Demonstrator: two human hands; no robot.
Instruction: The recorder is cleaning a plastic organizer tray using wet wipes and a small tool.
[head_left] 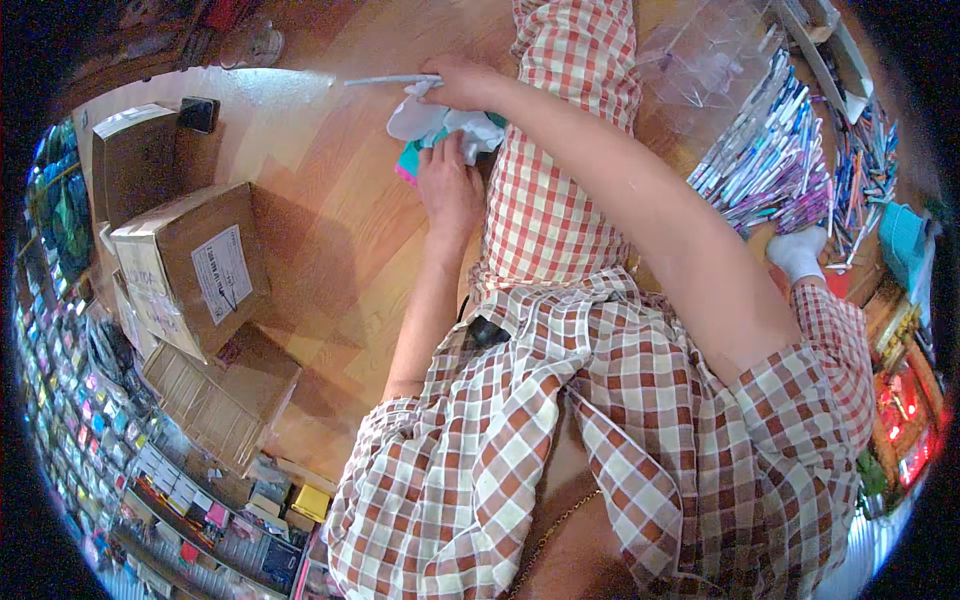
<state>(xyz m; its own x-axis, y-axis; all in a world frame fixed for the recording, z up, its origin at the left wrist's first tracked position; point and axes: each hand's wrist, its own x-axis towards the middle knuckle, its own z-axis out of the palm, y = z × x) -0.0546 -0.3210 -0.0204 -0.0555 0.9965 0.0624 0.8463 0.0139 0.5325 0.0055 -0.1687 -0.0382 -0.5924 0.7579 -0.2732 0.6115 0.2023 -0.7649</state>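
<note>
My right hand (465,82) reaches across my outstretched leg, its fingers closed around a slim pale pen (385,80) that points left. Just below it, my left hand (449,185) has its fingers curled into a crumpled white and teal cloth (425,120) with a pink edge. Part of this cloth hangs right under the pen, by the right fingers. I cannot tell whether the cloth touches the pen. The cloth lies beside my checked trouser leg (560,150), above the wooden floor.
Many pens (770,150) lie heaped at the right, with clear plastic bags (705,65) and a long cardboard box (830,55) beside them. Cardboard boxes (185,260) stand on the left. A black phone-like object (199,114) and a teal container (905,240) are further out.
</note>
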